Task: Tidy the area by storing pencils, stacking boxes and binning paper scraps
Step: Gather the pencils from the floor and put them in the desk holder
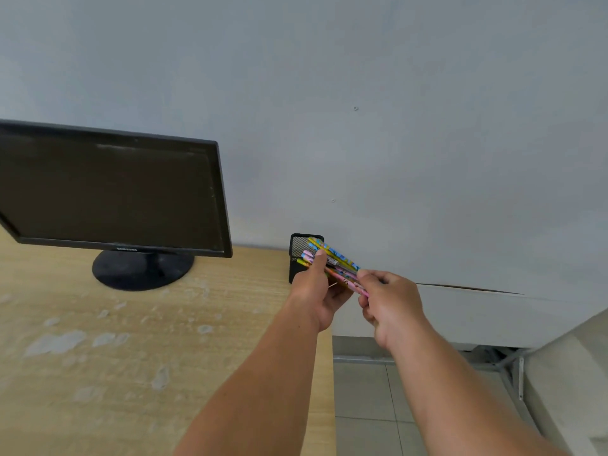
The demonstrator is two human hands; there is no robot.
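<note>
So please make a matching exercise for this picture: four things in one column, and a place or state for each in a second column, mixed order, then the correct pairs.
Things:
1. monitor
2. mesh pencil holder
3. pencils
4. right hand

Places or states:
A. held as a bundle between both hands
B. screen dark, standing on a round base
C. black, at the desk's far corner by the wall
D. pinching the near ends of the bundle

Pairs: 1-B, 2-C, 3-A, 4-D
</note>
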